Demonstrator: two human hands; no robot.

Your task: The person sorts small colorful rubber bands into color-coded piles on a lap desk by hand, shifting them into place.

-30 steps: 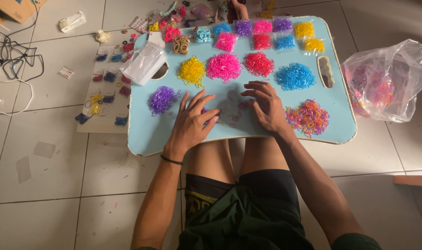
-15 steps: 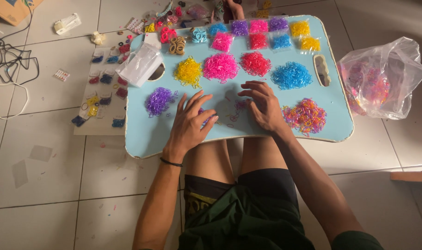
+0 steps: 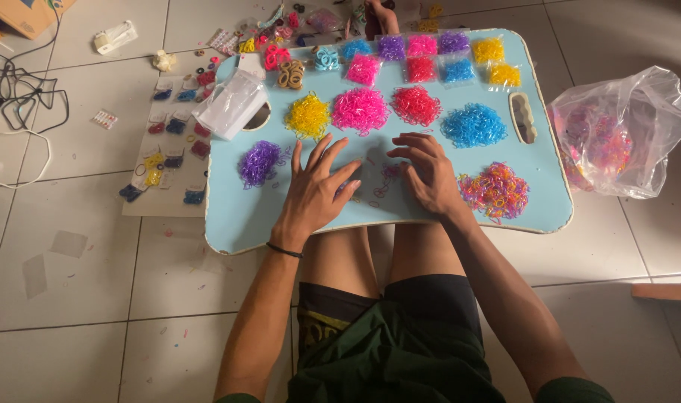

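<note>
Most bands lie sorted in colour piles; the left hand (image 3: 316, 195) and right hand (image 3: 430, 175), fingers apart, rest on loose bands (image 3: 381, 181), and the mixed pile (image 3: 497, 189) is not yet sorted.

Both arms are bare, with no sleeves on them. The left hand (image 3: 316, 192) has a thin black band (image 3: 284, 251) around its wrist. The right hand (image 3: 430, 173) wears no ring. The person wears dark green shorts (image 3: 400, 343) with a black edge.

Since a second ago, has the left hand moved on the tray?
Yes: the left hand slid up the tray, fingers now nearer the yellow pile.
</note>
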